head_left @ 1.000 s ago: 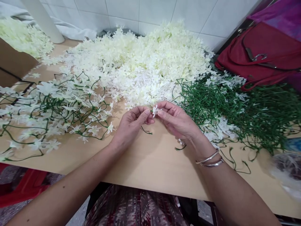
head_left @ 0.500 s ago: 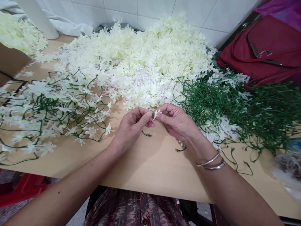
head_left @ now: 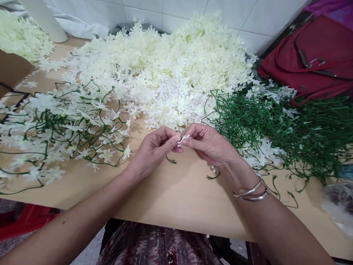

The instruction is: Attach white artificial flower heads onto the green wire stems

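Both hands meet over the table (head_left: 165, 198), near the front of a large heap of loose cream-white petals (head_left: 176, 66). My left hand (head_left: 158, 147) pinches a green stem (head_left: 171, 161), whose lower end hangs below the fingers. At the stem's top, a small white flower (head_left: 184, 140) shows between the fingertips of the two hands. My right hand (head_left: 211, 145) has thumb and forefinger closed on this flower, and two metal bangles circle that wrist. Another stem end (head_left: 213, 177) and a small white blossom (head_left: 214, 169) lie just under the right hand.
White flowers on green stems (head_left: 74, 129) spread over the left side. To the right lies a pile of bare green stems (head_left: 248, 117), with a red bag (head_left: 317, 55) behind it. A clear plastic bag (head_left: 339, 202) sits at the right edge. A tiled wall (head_left: 176, 11) stands behind.
The right hand's thumb and forefinger have shifted slightly over the flower, which now looks flatter and more covered. The left hand keeps its pinch on the stem. The view has moved slightly.
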`<state>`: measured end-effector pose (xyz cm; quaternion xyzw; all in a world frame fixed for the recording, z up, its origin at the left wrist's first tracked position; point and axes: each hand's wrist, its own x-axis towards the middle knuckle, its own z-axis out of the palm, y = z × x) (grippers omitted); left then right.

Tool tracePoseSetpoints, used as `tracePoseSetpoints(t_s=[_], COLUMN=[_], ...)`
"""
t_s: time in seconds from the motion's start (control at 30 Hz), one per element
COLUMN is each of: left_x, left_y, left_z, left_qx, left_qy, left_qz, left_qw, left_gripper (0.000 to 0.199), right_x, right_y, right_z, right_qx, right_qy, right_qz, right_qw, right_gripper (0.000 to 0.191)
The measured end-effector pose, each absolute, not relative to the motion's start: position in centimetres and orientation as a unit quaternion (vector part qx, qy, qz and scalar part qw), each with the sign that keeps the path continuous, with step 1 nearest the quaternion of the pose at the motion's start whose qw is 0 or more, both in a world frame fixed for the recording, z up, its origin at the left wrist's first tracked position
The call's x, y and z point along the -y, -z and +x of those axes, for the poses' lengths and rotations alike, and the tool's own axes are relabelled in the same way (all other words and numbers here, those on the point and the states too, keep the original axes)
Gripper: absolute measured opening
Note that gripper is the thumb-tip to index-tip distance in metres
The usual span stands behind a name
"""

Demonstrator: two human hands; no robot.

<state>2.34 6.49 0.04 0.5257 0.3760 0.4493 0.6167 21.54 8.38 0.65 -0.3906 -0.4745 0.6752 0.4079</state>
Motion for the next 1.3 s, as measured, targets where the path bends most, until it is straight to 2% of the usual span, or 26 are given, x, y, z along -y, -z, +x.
tracePoseSetpoints(t_s=[0.2,0.33,0.43,0.5,0.6,0.7,0.83,0.93,1.0,1.13,1.2,1.3], left_x=[-6.5,-6.3,-6.1,-5.8,-5.5,-5.3,-5.4,-5.5,-5.5,-5.5,-5.5,-5.5], left_y=[-0.2,-0.5,-0.7,-0.6,-0.1,0.5,1.0,0.9,0.7,0.2,0.0,-0.2], left_z=[2.7,3.0,3.0,3.1,3.1,3.0,2.8,2.8,2.8,3.1,3.2,3.3], left_qx=[-0.372,-0.380,-0.376,-0.373,-0.371,-0.361,-0.363,-0.372,-0.385,-0.412,-0.418,-0.423], left_qy=[-0.454,-0.460,-0.443,-0.420,-0.384,-0.358,-0.348,-0.370,-0.383,-0.422,-0.442,-0.449], left_qz=[0.523,0.544,0.585,0.632,0.737,0.809,0.835,0.823,0.810,0.766,0.732,0.678], left_qw=[0.618,0.591,0.566,0.534,0.415,0.297,0.223,0.217,0.223,0.255,0.308,0.400], left_gripper=[0.035,0.032,0.027,0.022,0.015,0.013,0.011,0.011,0.014,0.022,0.026,0.028], right_x=[-8.6,-8.4,-8.2,-8.3,-8.6,-8.8,-8.5,-8.1,-8.0,-8.1,-8.1,-7.9], right_y=[-1.1,-2.8,-4.3,-4.6,-4.1,-3.3,-3.3,-3.7,-3.9,-4.0,-4.1,-4.0], right_z=[21.3,22.2,23.4,24.2,24.9,25.2,25.3,25.3,25.3,25.3,25.0,24.0], right_qx=[0.475,0.509,0.524,0.529,0.569,0.642,0.748,0.782,0.776,0.729,0.703,0.675], right_qy=[-0.672,-0.661,-0.627,-0.588,-0.514,-0.425,-0.270,-0.205,-0.201,-0.262,-0.321,-0.409], right_qz=[-0.395,-0.391,-0.384,-0.398,-0.433,-0.476,-0.529,-0.547,-0.558,-0.548,-0.518,-0.470], right_qw=[0.409,0.389,0.431,0.464,0.475,0.425,0.296,0.217,0.215,0.315,0.366,0.395], right_gripper=[0.040,0.036,0.037,0.037,0.033,0.021,0.012,0.013,0.020,0.013,0.007,0.004])
